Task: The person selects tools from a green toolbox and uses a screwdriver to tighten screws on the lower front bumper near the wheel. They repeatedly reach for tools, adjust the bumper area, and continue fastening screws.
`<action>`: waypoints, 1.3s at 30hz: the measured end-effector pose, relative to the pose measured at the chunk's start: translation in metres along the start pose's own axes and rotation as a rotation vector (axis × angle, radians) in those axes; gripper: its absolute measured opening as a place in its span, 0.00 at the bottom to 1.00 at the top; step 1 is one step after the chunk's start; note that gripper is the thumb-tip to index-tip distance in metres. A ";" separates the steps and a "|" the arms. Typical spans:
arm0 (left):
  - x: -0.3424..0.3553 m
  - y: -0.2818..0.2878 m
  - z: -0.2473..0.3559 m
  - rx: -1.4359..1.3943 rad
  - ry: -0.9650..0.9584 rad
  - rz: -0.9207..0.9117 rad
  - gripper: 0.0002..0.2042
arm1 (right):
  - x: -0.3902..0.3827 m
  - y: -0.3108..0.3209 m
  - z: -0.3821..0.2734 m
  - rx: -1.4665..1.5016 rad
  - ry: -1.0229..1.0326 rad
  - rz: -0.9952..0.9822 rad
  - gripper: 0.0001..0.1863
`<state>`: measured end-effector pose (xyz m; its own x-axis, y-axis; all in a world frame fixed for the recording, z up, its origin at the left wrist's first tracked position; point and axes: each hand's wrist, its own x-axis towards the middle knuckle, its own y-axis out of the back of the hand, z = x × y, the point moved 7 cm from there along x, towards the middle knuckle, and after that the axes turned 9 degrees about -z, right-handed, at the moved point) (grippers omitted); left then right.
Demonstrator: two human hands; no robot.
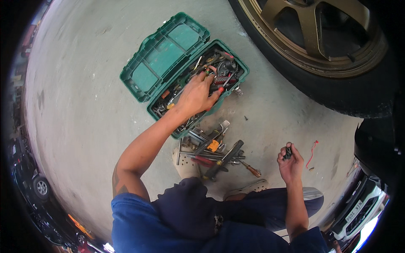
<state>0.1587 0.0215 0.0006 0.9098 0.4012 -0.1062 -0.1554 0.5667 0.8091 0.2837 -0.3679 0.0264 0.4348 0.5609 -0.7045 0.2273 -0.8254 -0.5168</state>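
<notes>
My left hand (196, 95) reaches into the open green toolbox (152, 113), which is crowded with hand tools and small metal parts. Its fingers are spread over the tools, thumb apart beside a red-tipped piece (220, 90); nothing shows gripped in it. Further right, my right hand (291, 169) is raised with its fingers closed around a small black part (287, 152), whose exact kind I cannot make out. Between the box and my feet lies a pile of tools, including a hammer-like tool with a dark and yellow handle (223, 159) and a wooden-handled screwdriver (251, 169).
The toolbox lid (168, 46) is folded back to the left. A large tyre with a bronze wheel (312, 25) fills the upper right. A red wire (312, 154) and a tiny screw (246, 118) lie on the concrete floor (84, 126). Parked vehicles show at both edges.
</notes>
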 end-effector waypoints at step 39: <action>-0.084 0.045 -0.015 -0.286 0.106 -0.821 0.28 | -0.108 -0.036 -0.022 -0.048 -0.110 0.057 0.12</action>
<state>0.0695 0.0239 0.0374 0.7384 -0.1559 -0.6561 0.4294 0.8588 0.2793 0.2480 -0.4004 0.1322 0.3502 0.5147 -0.7826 0.2479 -0.8566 -0.4525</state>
